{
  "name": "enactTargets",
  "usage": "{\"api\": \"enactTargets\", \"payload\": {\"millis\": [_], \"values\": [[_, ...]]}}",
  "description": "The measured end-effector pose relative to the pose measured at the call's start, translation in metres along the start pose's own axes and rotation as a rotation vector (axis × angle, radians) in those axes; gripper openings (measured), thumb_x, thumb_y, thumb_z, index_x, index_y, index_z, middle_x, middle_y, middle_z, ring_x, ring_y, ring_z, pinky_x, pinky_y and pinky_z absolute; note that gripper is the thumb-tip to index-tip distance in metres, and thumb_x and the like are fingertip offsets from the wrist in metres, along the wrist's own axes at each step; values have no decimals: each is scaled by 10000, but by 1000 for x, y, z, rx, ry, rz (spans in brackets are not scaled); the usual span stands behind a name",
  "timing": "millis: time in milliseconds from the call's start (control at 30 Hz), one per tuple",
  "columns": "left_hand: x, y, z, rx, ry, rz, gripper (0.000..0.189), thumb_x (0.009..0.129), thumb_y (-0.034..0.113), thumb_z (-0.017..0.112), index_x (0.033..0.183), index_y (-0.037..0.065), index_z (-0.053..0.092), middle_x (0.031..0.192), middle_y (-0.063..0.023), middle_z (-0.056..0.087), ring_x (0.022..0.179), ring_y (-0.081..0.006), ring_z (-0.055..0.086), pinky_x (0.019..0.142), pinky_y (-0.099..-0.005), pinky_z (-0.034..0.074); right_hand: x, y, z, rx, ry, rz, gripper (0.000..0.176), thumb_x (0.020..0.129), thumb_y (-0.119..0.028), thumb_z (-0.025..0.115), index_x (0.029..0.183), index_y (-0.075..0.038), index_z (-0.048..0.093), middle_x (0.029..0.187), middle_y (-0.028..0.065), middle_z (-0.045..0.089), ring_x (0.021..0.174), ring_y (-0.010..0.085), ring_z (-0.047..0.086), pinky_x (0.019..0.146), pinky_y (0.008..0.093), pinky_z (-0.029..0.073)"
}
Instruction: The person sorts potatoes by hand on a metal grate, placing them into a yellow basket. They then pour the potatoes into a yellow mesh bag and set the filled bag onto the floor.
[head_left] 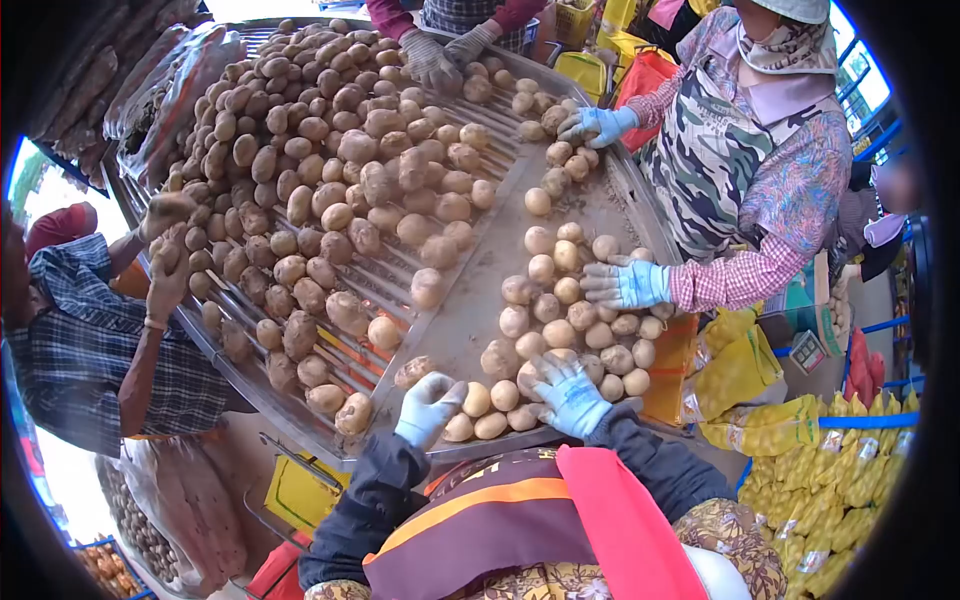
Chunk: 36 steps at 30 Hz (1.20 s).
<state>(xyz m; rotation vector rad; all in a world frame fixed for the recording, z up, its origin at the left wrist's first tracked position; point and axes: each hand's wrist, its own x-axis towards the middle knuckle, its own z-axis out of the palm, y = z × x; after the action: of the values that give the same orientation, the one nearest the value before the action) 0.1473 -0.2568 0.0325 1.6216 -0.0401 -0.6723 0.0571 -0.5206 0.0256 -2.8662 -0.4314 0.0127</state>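
Observation:
My left hand (430,408), in a pale blue and white glove, is at the near edge of the metal sorting table (470,300). Its fingers are apart, pointing right, with a single potato (477,400) close to the fingertips. Another potato (414,372) lies just beyond that hand on the bare metal. My right hand (570,395), gloved alike, rests with fingers spread on the near side of a cluster of potatoes (568,290). The potatoes right under its palm are hidden.
A large potato heap (330,150) covers the slatted left side. Across the right edge, a co-worker's gloved hands (628,284) touch the cluster. Grey-gloved hands (440,58) work at the far edge; another person's bare hands (168,235) are at left. Yellow net bags (830,490) are stacked lower right.

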Motion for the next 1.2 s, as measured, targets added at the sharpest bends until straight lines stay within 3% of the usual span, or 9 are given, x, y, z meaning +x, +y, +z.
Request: {"api": "enactTargets", "payload": {"millis": [167, 433, 567, 700, 833, 900, 967, 1100, 1200], "values": [[66, 44, 78, 986, -326, 646, 406, 780, 133, 671, 1167, 103, 554, 1291, -121, 522, 961, -289, 640, 753, -353, 541, -2, 38, -8, 353, 241, 297, 195, 833, -214, 662, 974, -83, 633, 1055, 105, 635, 981, 316, 597, 827, 449, 484], [116, 30, 133, 1543, -540, 157, 284, 846, 163, 578, 1130, 167, 571, 1179, -144, 556, 970, -317, 643, 772, -459, 526, 20, 112, -23, 34, 339, 283, 257, 801, -217, 654, 1002, -65, 603, 1036, 127, 592, 963, 327, 552, 843, 451, 458], [94, 57, 75, 914, -384, 318, 488, 804, 241, 681, 1233, 96, 500, 1068, -153, 586, 1033, -327, 616, 816, -443, 507, 101, 121, -8, -400, -87, 437, 168, 844, -231, 558, 954, -125, 628, 975, 72, 599, 925, 251, 550, 767, 412, 448], [64, 67, 52, -543, -206, -276, 506, 871, 428, 642, 1224, 98, 494, 1023, -75, 577, 844, -189, 568, 727, -330, 491, 123, 108, 8, -469, -392, 358, 170, 886, -239, 541, 986, -160, 653, 1030, 38, 656, 977, 220, 604, 764, 427, 472], [66, 58, 45, -938, -264, -283, 475, 896, 477, 596, 1207, 131, 499, 1058, -68, 585, 800, -182, 564, 693, -308, 474, 112, 128, -36, -93, -363, 252, 387, 807, -219, 679, 1174, -121, 600, 1027, 56, 644, 974, 211, 618, 795, 396, 497], [73, 71, 47, -859, -174, -279, 518, 861, 446, 666, 1223, 118, 495, 1091, -75, 584, 858, -190, 584, 749, -327, 490, 91, 142, -27, 1033, 297, 528, 385, 778, -171, 726, 1124, -66, 593, 997, 95, 624, 926, 232, 606, 829, 361, 499], [90, 92, 57, -327, -124, -125, 572, 819, 352, 734, 1261, 94, 479, 1092, -79, 594, 951, -196, 593, 823, -346, 495, 79, 164, -34, 1250, 540, 614, 374, 801, -149, 713, 1125, -19, 579, 1026, 121, 604, 920, 254, 590, 859, 354, 491], [143, 97, 91, 800, -169, 320, 558, 734, 206, 760, 1228, 101, 524, 1121, -125, 595, 990, -308, 625, 860, -353, 510, 102, 221, -4, -30, 413, 481, 396, 881, -218, 617, 1251, -85, 565, 1253, 151, 578, 1094, 271, 602, 938, 385, 481], [173, 118, 129, 1197, -424, 287, 597, 676, 179, 746, 1237, 164, 541, 1197, -138, 527, 1100, -344, 567, 894, -419, 492, 137, 206, -46, -123, -12, 468, 392, 882, -230, 608, 1242, -78, 568, 1245, 150, 580, 1089, 270, 608, 918, 393, 493]]}}
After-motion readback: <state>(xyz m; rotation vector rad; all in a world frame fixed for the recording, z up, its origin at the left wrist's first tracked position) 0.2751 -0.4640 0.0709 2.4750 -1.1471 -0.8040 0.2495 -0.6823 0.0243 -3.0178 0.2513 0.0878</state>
